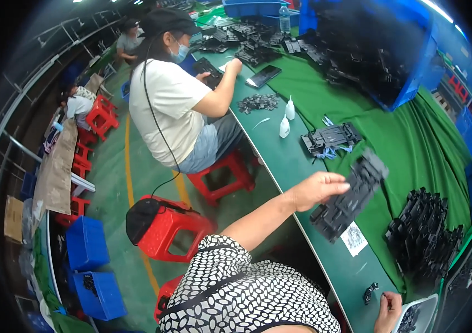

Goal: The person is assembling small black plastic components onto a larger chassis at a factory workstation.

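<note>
Black plastic frame part (349,198), long and ribbed, sits in the person's left hand (315,189), lifted above the green-covered workbench (413,150) and tilted so its upper end points away from the person. The fingers (333,178) are curled over the near edge of the part with the thumb below, a firm hold on it. Directly under the raised part a small white label with a dark square code (354,238) lies flat on the bench.

The right hand (388,309) is low at the near edge of the bench, its fingers bent in around something small and dark; how tightly it is closed cannot be told. Just beside it a small black clip (370,292) lies on the bench, and a white tray (420,316) of dark pieces stands close to the hand on its right.

To the right of the held part a stack of similar black parts (422,238) is piled on the green cloth. Farther up the bench lie another black frame with blue wires (330,139) and two small white squeeze bottles (287,117). A co-worker in a white shirt (172,102) sits on a red stool (225,175) at the same bench, both hands on a dark part. An unoccupied red stool (172,227) stands nearer, with a dark cushion on it.
</note>
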A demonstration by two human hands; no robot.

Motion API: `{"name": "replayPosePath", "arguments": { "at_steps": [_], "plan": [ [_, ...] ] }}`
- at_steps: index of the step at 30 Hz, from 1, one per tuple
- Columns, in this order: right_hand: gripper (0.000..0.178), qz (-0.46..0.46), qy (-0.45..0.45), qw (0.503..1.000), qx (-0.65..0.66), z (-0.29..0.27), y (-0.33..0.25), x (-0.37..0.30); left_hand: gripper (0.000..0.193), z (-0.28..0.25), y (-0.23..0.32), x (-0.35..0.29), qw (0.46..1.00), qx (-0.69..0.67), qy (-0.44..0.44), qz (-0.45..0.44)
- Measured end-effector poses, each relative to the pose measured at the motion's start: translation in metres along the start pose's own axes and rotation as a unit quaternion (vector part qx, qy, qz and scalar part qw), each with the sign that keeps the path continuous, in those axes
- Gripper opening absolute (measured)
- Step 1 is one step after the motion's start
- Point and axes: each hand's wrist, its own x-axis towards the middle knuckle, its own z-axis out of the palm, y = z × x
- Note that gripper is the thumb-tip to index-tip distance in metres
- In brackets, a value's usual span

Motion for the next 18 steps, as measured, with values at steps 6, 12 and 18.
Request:
{"name": "replayPosePath", "arguments": {
  "at_steps": [6,12,18],
  "plan": [
    [0.012,-0.02,0.039,0.95,0.31,0.013,-0.04,0.037,0.033,0.022,-0.012,-0.002,0.974,0.122,-0.184,-0.044],
    [0.004,-0.015,-0.121,0.885,0.449,0.032,-0.041,0.064,0.028,0.034,-0.016,-0.017,0.947,0.132,-0.289,-0.052],
    [0.006,0.076,-0.123,0.818,0.556,0.044,-0.054,0.066,0.038,0.034,-0.007,-0.025,0.963,0.073,-0.223,-0.131]
  ]
}}
